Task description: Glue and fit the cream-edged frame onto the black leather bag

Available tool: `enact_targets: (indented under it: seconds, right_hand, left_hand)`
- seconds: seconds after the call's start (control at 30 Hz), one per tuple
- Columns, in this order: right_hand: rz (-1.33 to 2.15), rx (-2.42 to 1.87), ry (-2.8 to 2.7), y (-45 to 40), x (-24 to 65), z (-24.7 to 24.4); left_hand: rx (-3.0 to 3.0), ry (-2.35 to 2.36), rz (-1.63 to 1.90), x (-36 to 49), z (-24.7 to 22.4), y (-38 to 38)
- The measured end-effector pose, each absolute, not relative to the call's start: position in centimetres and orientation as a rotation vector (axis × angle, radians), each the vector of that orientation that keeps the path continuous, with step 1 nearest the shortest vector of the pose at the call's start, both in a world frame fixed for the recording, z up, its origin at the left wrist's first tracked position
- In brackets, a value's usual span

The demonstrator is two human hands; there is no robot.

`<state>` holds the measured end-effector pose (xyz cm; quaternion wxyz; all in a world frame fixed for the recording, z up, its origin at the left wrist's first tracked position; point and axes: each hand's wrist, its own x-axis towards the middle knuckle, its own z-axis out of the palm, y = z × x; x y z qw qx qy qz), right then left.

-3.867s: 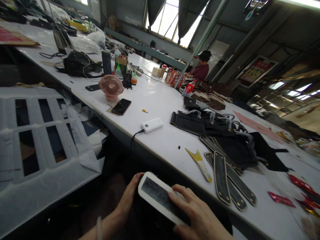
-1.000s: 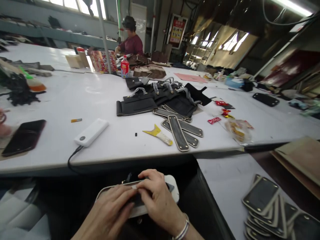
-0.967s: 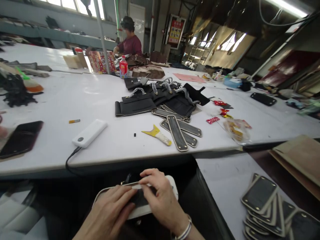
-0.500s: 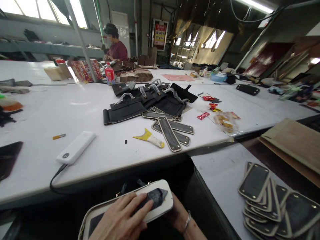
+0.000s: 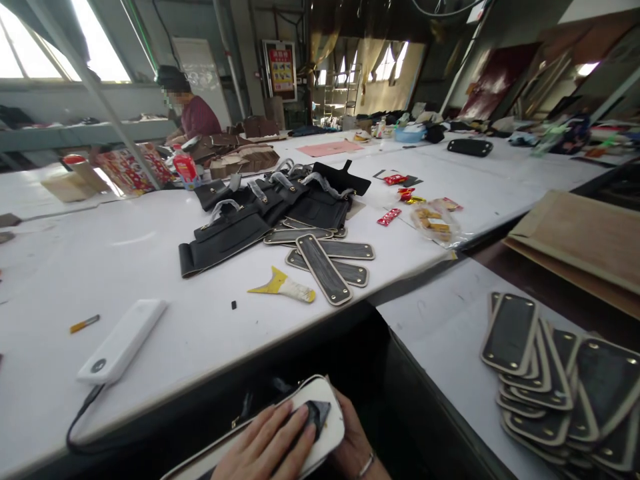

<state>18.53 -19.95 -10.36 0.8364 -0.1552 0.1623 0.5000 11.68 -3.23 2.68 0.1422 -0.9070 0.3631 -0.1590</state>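
Observation:
In front of my body a bag (image 5: 326, 443) is tilted up, its white, round-cornered base facing me. A dark pointed patch (image 5: 320, 415) lies on that base, partly covered by my fingers. My left hand (image 5: 273, 443) rests flat over the patch and base, fingers stretched side by side. At the far right end, my right hand (image 5: 353, 440), with a bracelet at the wrist, grips the bag's edge from the side and below; some of its fingers are hidden. Bits of gold hardware and clear wrapping show behind the bag's upper edge.
Black bags (image 5: 270, 213) with wrapped handles are heaped on the white table (image 5: 190, 347), beside dark studded panels (image 5: 324, 268) and a yellow-and-white scraper-like tool (image 5: 284, 285). A white power bank (image 5: 123, 343) trails a cable. More panels (image 5: 510, 333) are stacked right. A person (image 5: 197, 117) sits far left.
The view has swung right and down, so the table things appear further left. My left hand has slid along the patch towards its pointed end. My right hand keeps its hold.

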Motion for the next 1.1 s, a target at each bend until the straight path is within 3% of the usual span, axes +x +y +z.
enact_targets:
  seconds: [0.37,0.63,1.1]
  right_hand:
    - [1.083,-0.224,0.336,-19.9,18.6,-11.4]
    - [1.106,-0.187,0.356,-20.3,18.4,-12.1]
    - [1.123,-0.186,0.378,-20.6,18.9,-11.5]
  left_hand:
    - [-2.585,1.105,-0.335,12.8,4.0,-3.7]
    - [-2.755,1.083,-0.046,13.6,5.2,-4.0]
    - [-2.872,0.997,-0.146,12.8,4.3,-4.5]
